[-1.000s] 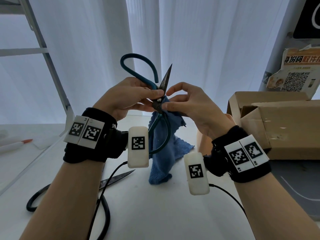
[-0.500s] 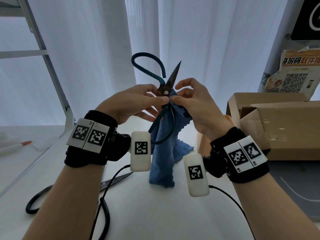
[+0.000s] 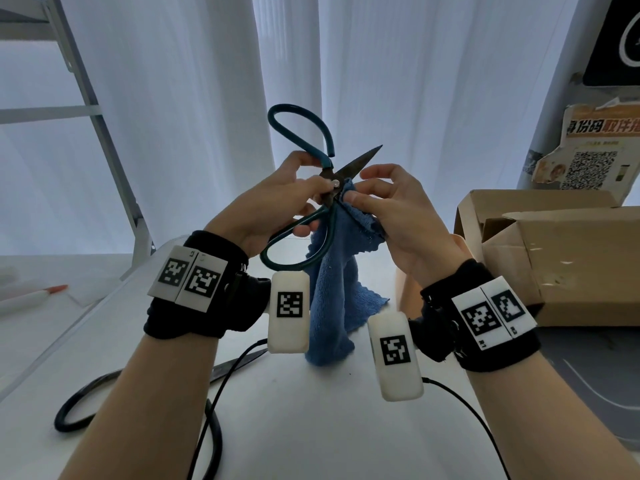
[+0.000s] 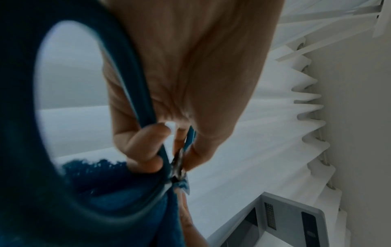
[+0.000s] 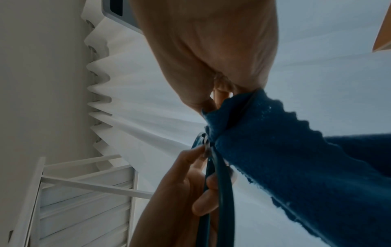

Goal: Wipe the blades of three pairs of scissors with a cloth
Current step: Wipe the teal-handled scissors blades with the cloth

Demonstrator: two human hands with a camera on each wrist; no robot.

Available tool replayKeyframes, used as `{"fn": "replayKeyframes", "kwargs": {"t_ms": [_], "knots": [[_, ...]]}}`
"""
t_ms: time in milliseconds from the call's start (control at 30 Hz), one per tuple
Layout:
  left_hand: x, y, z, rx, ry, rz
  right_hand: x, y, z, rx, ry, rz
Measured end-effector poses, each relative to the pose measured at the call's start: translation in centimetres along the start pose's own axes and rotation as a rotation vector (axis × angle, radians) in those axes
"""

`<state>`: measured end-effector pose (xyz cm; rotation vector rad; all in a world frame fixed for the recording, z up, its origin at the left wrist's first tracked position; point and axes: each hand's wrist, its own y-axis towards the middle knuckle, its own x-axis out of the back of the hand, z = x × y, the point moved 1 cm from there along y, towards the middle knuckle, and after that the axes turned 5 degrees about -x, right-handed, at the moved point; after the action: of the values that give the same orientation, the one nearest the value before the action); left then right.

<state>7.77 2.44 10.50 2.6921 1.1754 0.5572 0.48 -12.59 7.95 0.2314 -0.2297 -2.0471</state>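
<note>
We note left hand [image 3: 273, 206] gripping teal scissors [image 3: 304, 216], right hand [image 3: 391, 206] pinching cloth [image 3: 329, 292]; black scissors [image 3: 114, 386] on surface [image 3: 311, 427], cardboard box [image 3: 561, 251] right.

Black wristbands [image 3: 197, 299] w/ white tag blocks [image 3: 289, 311]

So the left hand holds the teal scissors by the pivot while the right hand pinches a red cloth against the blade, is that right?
Not quite: the cloth is blue, as the head view shows. The left hand holds the teal scissors near the pivot, and the right hand pinches the cloth at the blade.
</note>
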Motion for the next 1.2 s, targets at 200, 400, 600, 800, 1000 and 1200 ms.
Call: {"fn": "replayKeyframes", "kwargs": {"t_ms": [200,400,600,800,1000,1200], "knots": [[-0.3,-0.1,-0.3,-0.103,0.042,-0.074,0.0,-0.2,0.3,-0.008,0.010,0.081],[-0.4,-0.2,-0.5,-0.138,0.073,-0.043,0.0,-0.2,0.3,-0.002,0.016,0.090],[-0.5,-0.2,-0.2,-0.139,0.081,-0.048,0.3,-0.1,0.3,-0.034,0.023,0.100],[-0.4,-0.3,-0.4,-0.141,0.107,-0.023,0.2,-0.1,0.2,-0.027,0.009,0.107],[0.1,-0.3,-0.6,-0.141,0.095,-0.042,0.5,-0.3,0.7,-0.041,-0.002,0.076],[1.1,-0.5,-0.6,-0.124,0.093,-0.081,1.5,-0.1,0.7,-0.034,0.130,-0.091]]}}
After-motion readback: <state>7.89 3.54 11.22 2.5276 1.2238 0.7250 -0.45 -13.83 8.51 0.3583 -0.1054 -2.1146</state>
